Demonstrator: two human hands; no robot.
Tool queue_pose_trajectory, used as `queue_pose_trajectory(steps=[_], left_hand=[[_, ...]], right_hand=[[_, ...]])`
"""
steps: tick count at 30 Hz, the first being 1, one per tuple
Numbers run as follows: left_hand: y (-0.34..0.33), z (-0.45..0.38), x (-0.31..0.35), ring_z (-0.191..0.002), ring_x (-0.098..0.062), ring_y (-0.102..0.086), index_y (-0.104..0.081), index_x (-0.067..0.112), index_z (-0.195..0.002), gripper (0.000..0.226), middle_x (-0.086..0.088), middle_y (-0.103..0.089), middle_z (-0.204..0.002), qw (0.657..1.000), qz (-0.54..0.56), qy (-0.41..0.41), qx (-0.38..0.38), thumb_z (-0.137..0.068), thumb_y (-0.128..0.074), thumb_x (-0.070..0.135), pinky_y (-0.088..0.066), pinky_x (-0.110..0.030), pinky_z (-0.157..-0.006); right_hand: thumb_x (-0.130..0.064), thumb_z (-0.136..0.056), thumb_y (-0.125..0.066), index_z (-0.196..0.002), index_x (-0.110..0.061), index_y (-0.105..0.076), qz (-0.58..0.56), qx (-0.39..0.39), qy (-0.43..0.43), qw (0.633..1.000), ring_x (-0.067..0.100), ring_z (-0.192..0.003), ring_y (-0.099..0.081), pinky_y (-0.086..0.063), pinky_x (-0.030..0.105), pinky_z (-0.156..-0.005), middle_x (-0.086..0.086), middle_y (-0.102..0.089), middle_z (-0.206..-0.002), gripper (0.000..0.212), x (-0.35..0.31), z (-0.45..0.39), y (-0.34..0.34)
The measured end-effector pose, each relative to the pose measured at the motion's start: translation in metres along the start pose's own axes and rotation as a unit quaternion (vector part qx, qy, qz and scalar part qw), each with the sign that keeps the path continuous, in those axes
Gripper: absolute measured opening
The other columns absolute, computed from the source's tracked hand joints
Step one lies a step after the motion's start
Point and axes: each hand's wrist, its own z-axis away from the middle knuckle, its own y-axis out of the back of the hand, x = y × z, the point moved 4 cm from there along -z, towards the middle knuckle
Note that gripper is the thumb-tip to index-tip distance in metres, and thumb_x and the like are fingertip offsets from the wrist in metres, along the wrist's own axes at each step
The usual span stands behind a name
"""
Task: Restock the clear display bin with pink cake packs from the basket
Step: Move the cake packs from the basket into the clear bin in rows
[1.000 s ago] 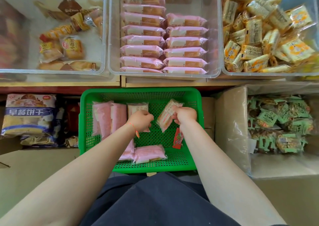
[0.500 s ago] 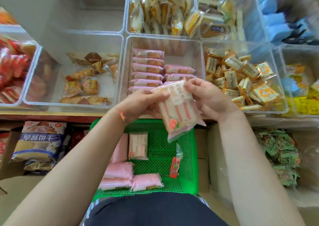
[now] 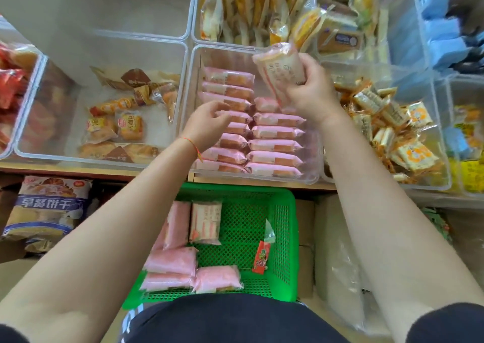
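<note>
The clear display bin (image 3: 311, 177) on the shelf holds two columns of pink cake packs (image 3: 275, 133). My right hand (image 3: 311, 91) grips one cake pack (image 3: 281, 68), back side showing, above the bin's far right part. Over the left column, my left hand (image 3: 207, 125) hovers with loosely curled fingers and nothing in it. Below the shelf, the green basket (image 3: 285, 238) holds several more pink packs (image 3: 217, 278) at its left and front, one pack (image 3: 205, 222) lying back side up, and a small red sachet (image 3: 261, 257).
Neighbouring clear bins hold brown and orange pastries (image 3: 125, 123) on the left, yellow snack packs (image 3: 392, 130) on the right, and sandwich-like packs (image 3: 248, 7) behind. A large biscuit bag (image 3: 47, 209) lies low at the left, a carton (image 3: 337, 251) right of the basket.
Both hands rose from the basket to the bin with one pack. My left hand let go of it and moved over the left column; my right hand carried it further back.
</note>
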Motion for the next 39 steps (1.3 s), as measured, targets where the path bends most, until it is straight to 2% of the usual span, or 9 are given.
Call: queue_pose_trajectory(steps=[7,14,19,23,26,29,32,36,39], left_hand=[[-0.029,-0.036,-0.016,-0.15,-0.024,-0.008,-0.034,0.028,-0.148,0.061,-0.003,-0.016,-0.162,0.956,-0.285,-0.063,-0.04,-0.092,-0.048,0.045,-0.007,-0.05,-0.12],[-0.038,-0.048,-0.042,-0.15,-0.023,0.013,-0.006,0.035,-0.156,0.067,0.001,0.01,-0.164,0.926,-0.361,-0.089,-0.067,-0.097,-0.03,0.056,0.007,-0.05,-0.119],[-0.041,-0.048,-0.048,-0.149,-0.022,0.017,0.0,0.036,-0.155,0.067,0.001,0.013,-0.163,0.923,-0.37,-0.095,-0.056,-0.097,-0.024,0.06,0.012,-0.047,-0.118],[-0.041,-0.048,-0.048,-0.149,-0.021,0.018,0.0,0.036,-0.155,0.068,0.001,0.013,-0.163,0.921,-0.373,-0.091,-0.058,-0.096,-0.022,0.061,0.013,-0.046,-0.118],[-0.037,-0.05,-0.042,-0.15,-0.022,0.012,-0.008,0.035,-0.156,0.067,0.0,0.006,-0.164,0.929,-0.355,-0.074,-0.077,-0.096,-0.03,0.057,0.008,-0.048,-0.119],[-0.024,-0.048,-0.023,-0.148,-0.027,-0.017,-0.036,0.025,-0.148,0.058,-0.008,-0.026,-0.159,0.947,-0.312,-0.057,-0.055,-0.096,-0.039,0.05,-0.013,-0.049,-0.119],[-0.006,-0.023,-0.002,-0.111,-0.027,-0.055,-0.062,0.014,-0.114,0.037,-0.009,-0.061,-0.119,0.973,-0.226,-0.048,-0.007,-0.094,-0.046,0.041,-0.045,-0.042,-0.094],[-0.001,0.032,0.003,-0.073,-0.025,-0.07,-0.069,0.003,-0.084,0.031,-0.012,-0.073,-0.082,0.989,-0.081,0.007,-0.127,-0.092,-0.046,0.022,-0.059,-0.039,-0.069],[0.006,0.067,-0.006,-0.072,-0.014,-0.067,-0.07,0.006,-0.075,0.031,-0.011,-0.075,-0.079,0.984,0.008,0.036,-0.172,-0.091,-0.047,0.017,-0.057,-0.03,-0.058]], right_hand=[[-0.017,-0.089,-0.061,-0.118,-0.024,-0.062,0.491,-0.029,0.048,0.87,0.035,-0.119,-0.05,-0.033,0.043,-0.101,0.013,-0.063,-0.118,0.029,0.026,-0.071,-0.038],[-0.035,-0.09,-0.067,-0.127,-0.026,-0.056,0.525,-0.145,-0.02,0.838,0.033,-0.129,-0.045,-0.027,0.049,-0.11,0.011,-0.057,-0.13,0.04,0.086,-0.099,-0.072],[-0.015,-0.093,-0.053,-0.143,-0.021,-0.041,0.546,-0.218,-0.04,0.808,0.037,-0.138,-0.034,-0.017,0.058,-0.115,0.016,-0.045,-0.143,0.052,0.094,-0.107,-0.071],[-0.027,-0.095,-0.055,-0.147,-0.022,-0.039,0.496,-0.242,-0.046,0.832,0.037,-0.136,-0.038,-0.026,0.055,-0.115,0.015,-0.045,-0.144,0.054,0.089,-0.1,-0.068],[-0.022,-0.094,-0.054,-0.14,-0.017,-0.049,0.355,-0.162,-0.032,0.92,0.033,-0.133,-0.044,-0.032,0.046,-0.113,0.013,-0.051,-0.141,0.047,0.076,-0.079,-0.062],[-0.007,-0.086,-0.046,-0.122,-0.011,-0.064,0.232,-0.072,0.001,0.97,0.031,-0.124,-0.05,-0.038,0.042,-0.108,0.013,-0.06,-0.128,0.04,0.059,-0.042,-0.06],[-0.004,-0.086,-0.045,-0.107,-0.016,-0.068,0.143,-0.027,-0.011,0.989,0.021,-0.107,-0.059,-0.048,0.036,-0.093,0.004,-0.065,-0.111,0.033,0.043,-0.001,-0.062],[0.004,-0.084,-0.039,-0.08,-0.01,-0.063,-0.026,-0.142,-0.101,0.984,0.019,-0.061,-0.062,-0.046,0.028,-0.049,0.008,-0.066,-0.071,0.029,0.024,0.051,-0.072],[0.008,-0.084,-0.034,-0.074,-0.008,-0.057,-0.037,-0.259,-0.155,0.953,0.026,-0.054,-0.06,-0.048,0.029,-0.047,0.013,-0.062,-0.064,0.03,0.02,0.086,-0.087]])
